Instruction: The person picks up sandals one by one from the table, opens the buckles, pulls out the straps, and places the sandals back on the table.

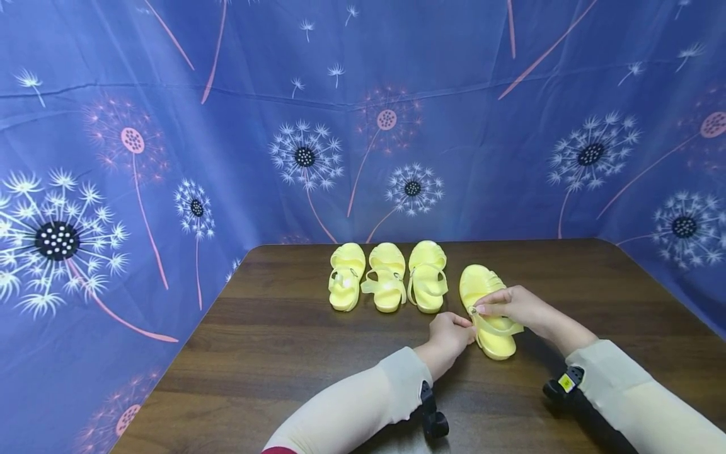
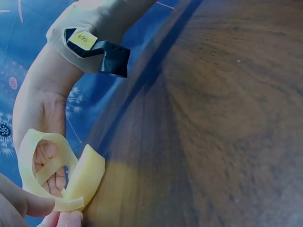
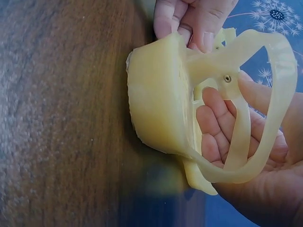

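A yellow sandal (image 1: 478,282) lies toe away on the wooden table, turned a little from the row beside it. My left hand (image 1: 449,337) pinches its side near the heel, thumb and fingertips at the strap (image 2: 70,203). From the other side my right hand (image 1: 518,308) holds the strap by its metal rivet (image 3: 227,78), thumb against it. In the right wrist view the right fingers (image 3: 215,125) show curled behind the strap loop. The heel (image 3: 158,97) faces that camera, and the sandal's toe is hidden there.
Three more yellow sandals (image 1: 347,255), (image 1: 387,255), (image 1: 428,254) stand side by side to the left, near the back edge of the brown table (image 1: 272,353). A blue dandelion-print cloth (image 1: 351,75) hangs behind. Black wrist cameras (image 1: 433,421) sit under both sleeves.
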